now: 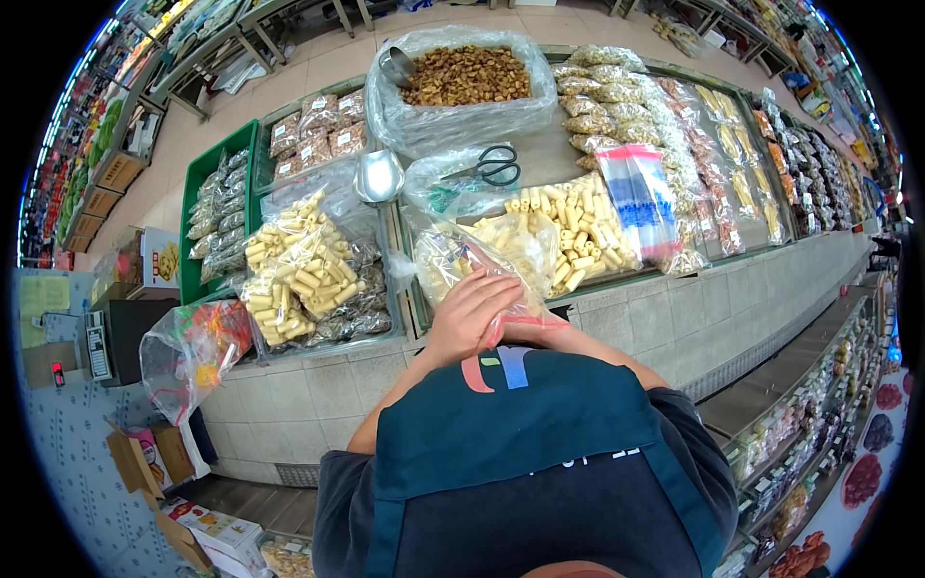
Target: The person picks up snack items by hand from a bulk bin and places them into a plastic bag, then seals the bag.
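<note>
A clear zip bag [452, 264] with a pink-edged mouth lies before me on the display counter. My left hand [473, 312] is laid across its near end, fingers together, holding the plastic near the mouth. The right forearm reaches under the left hand into the bag's mouth. My right hand [483, 258] shows only dimly through the film, and its grip is hidden. Right beside the bag is a heap of short, pale yellow hollow sticks [582, 224]. Clear plastic film partly covers its left side. Black-handled scissors [495, 167] lie on plastic just beyond.
Filled bags of the same sticks [303, 271] are piled left, near a metal scoop [379, 175]. A plastic-lined bin of brown dried pieces [470, 76] stands behind. Blue-and-pink zip bags [639, 199] lie right. A green crate [217, 209] and tiled counter front [311, 394] border my space.
</note>
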A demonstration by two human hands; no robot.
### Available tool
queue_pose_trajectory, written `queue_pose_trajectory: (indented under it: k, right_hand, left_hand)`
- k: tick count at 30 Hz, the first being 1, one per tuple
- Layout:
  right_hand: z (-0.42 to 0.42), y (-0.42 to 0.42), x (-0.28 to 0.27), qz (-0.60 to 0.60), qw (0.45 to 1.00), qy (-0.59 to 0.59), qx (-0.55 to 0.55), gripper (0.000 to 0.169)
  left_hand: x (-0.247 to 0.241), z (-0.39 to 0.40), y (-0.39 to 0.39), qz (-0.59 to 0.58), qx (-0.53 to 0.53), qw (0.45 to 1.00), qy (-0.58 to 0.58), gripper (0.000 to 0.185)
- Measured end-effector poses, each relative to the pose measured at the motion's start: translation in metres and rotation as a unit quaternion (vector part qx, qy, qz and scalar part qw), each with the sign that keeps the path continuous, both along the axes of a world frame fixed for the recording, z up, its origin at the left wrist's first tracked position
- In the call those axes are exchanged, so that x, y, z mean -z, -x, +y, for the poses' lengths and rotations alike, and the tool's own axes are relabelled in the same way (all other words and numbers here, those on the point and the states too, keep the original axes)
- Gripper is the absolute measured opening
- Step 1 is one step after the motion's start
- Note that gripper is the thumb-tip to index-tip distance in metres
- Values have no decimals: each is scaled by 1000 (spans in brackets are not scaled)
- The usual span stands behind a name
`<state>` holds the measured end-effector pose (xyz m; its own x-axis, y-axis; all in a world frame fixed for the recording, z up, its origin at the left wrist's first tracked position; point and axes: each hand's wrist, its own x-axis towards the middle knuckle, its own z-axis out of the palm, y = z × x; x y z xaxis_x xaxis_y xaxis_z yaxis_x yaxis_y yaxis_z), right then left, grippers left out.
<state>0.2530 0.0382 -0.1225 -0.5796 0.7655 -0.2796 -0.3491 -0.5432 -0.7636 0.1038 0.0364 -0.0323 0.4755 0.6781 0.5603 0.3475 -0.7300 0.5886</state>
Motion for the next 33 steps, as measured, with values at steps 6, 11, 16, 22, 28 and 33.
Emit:
queue_pose_trajectory:
  k: [6, 11, 16, 22, 28, 33]
  right_hand:
    - [8, -1, -18, -410, 818, -397, -70, 57]
    - [1, 5, -15, -476, 725, -490, -89, 72]
    - [-2, 5, -45, -381, 754, -520, -128, 65]
    - [23, -24, -95, -355, 692, -598, 192, 18]
    - [78, -61, 28, -610, 637, -470, -34, 24]
    - [73, -65, 84, -690, 462, -491, -264, 46]
  left_hand:
    - [-1, -12, -11, 7, -27, 995, -99, 26]
    - [-10, -17, -8, 33, -71, 984, -160, 25]
    - [-2, -6, 28, 56, -232, 962, -136, 27]
    - [-9, -11, 73, -108, -417, 900, 60, 13]
    - [-1, -15, 104, 29, -407, 912, -50, 16]
    - [-1, -34, 104, 59, -424, 900, 80, 25]
